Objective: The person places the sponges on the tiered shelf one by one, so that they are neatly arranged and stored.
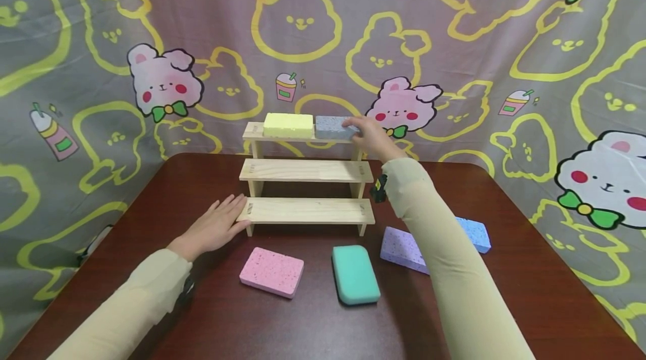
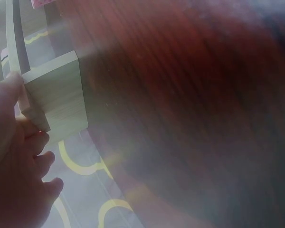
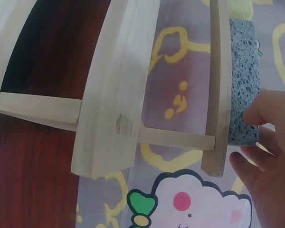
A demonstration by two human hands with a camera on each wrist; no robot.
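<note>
A three-tier wooden shelf (image 1: 308, 170) stands on the table. On its top tier sit a yellow sponge (image 1: 288, 125) and, just right of it, a grey-blue speckled sponge (image 1: 330, 127). My right hand (image 1: 372, 134) holds the right end of the grey-blue sponge; in the right wrist view the thumb lies on its face (image 3: 244, 80) and other fingers are at its end. My left hand (image 1: 217, 224) rests with fairly straight fingers against the left end of the lowest tier. The left wrist view shows that hand (image 2: 19, 156) touching the board's end.
In front of the shelf lie a pink sponge (image 1: 272, 272) and a teal sponge (image 1: 355, 275). A purple sponge (image 1: 402, 249) and a blue sponge (image 1: 473, 234) lie to the right, partly hidden by my right sleeve. A patterned curtain (image 1: 323, 23) hangs behind the table (image 1: 212, 315).
</note>
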